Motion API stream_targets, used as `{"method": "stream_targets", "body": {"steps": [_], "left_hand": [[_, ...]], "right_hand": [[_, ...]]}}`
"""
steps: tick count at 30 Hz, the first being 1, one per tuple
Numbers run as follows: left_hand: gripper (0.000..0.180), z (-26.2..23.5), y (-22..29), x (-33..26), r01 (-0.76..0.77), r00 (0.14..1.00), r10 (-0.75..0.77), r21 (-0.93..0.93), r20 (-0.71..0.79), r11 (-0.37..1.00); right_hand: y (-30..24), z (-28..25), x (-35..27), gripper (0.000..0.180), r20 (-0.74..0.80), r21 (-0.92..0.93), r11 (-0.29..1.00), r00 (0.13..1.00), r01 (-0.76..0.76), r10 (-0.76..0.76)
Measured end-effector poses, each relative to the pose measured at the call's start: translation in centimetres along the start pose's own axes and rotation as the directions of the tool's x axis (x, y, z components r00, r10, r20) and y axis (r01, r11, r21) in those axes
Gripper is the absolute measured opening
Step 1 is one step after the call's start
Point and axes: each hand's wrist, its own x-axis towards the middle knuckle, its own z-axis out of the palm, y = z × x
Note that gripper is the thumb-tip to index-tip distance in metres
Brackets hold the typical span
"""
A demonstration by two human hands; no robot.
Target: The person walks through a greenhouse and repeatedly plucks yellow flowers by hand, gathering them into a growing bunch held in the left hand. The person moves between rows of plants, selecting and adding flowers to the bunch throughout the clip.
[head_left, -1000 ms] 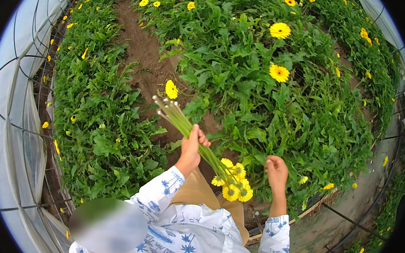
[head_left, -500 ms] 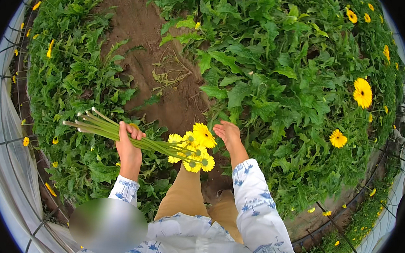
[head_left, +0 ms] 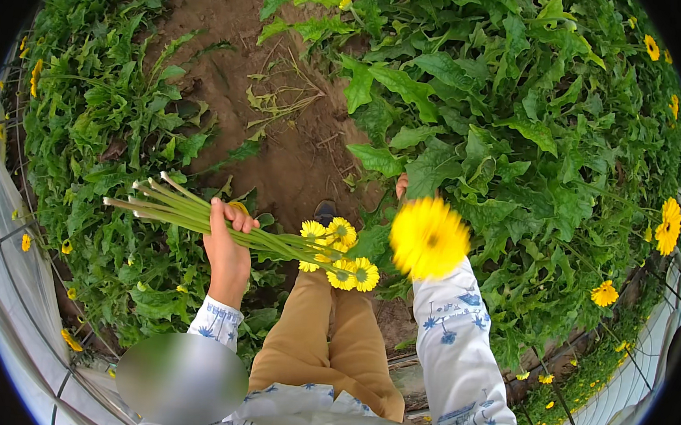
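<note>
My left hand (head_left: 230,244) is closed round a bunch of yellow gerberas (head_left: 340,252). Their green stems, pale at the cut ends, point left, and the flower heads hang to the right above my legs. A large yellow gerbera (head_left: 430,238), smeared by motion, stands in front of my right wrist and covers most of my right hand. Only some fingertips of my right hand (head_left: 402,186) show, down among the leaves at the edge of the right-hand bed. What these fingers do or hold is hidden.
Leafy gerbera beds lie on both sides, the right bed (head_left: 511,145) wider. Between them runs a brown soil path (head_left: 280,169) with some wilted stalks. More yellow gerberas (head_left: 669,226) stand at the right. Pale plastic sheeting (head_left: 15,292) with dark bars edges the left.
My right hand has gone from beside the flower heads into the leaves at the right. The large gerbera now appears farther right. My left hand still holds the bunch.
</note>
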Motion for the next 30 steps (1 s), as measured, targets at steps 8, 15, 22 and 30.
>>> {"method": "stream_targets", "body": {"steps": [8,15,22,30], "left_hand": [[0.033,3.1,-4.3,-1.5,0.084,0.992,-0.088,0.048,0.09,0.995],[0.033,3.6,-4.9,-3.4,0.053,0.989,-0.055,0.019,0.139,0.998],[0.033,4.5,-4.6,-8.1,0.092,0.975,-0.09,0.001,0.206,0.996],[0.025,8.8,-4.0,-18.0,0.03,0.843,-0.108,0.153,0.528,0.988]], "right_hand": [[-9.1,-9.7,9.8,0.031,0.108,-0.721,0.632,0.947,0.285,-0.303],[-8.7,-4.1,3.4,0.012,-0.304,-0.745,0.658,0.935,-0.114,-0.181],[0.4,1.8,-13.5,0.021,-0.157,-0.879,0.447,0.986,-0.168,0.062],[1.9,6.8,-32.8,0.007,0.234,-0.915,0.298,0.96,0.271,-0.155]]}}
